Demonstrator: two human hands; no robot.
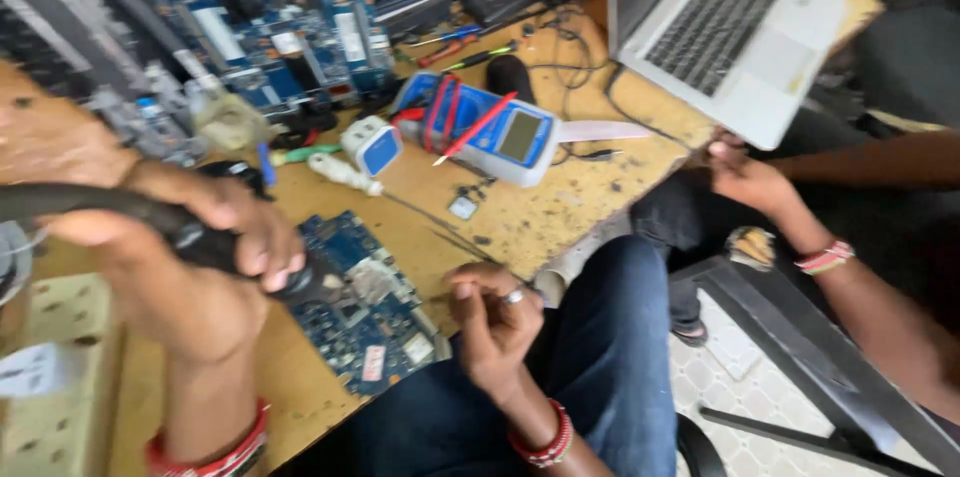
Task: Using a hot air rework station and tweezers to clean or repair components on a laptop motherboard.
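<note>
A black nozzle tool [180, 227] is gripped in the left hand [190, 267], fingers wrapped round its handle, and its tip is held just above a blue board [365, 302] that lies flat on the tabletop [560, 207] near the front edge. Thin tweezers [450, 237] are pinched in the right hand [495, 322], fingers curled shut, points aimed at the board's right side. For good work, the tip is best kept steady over one spot and the tweezers braced low beside it. Behind the board, a blue-and-white meter [500, 137] with red leads, a small white-and-blue box [372, 147] and stacked boards [250, 17] crowd the tabletop. A laptop [740, 37] is held at the right by another person's hand [750, 182], well apart.
</note>
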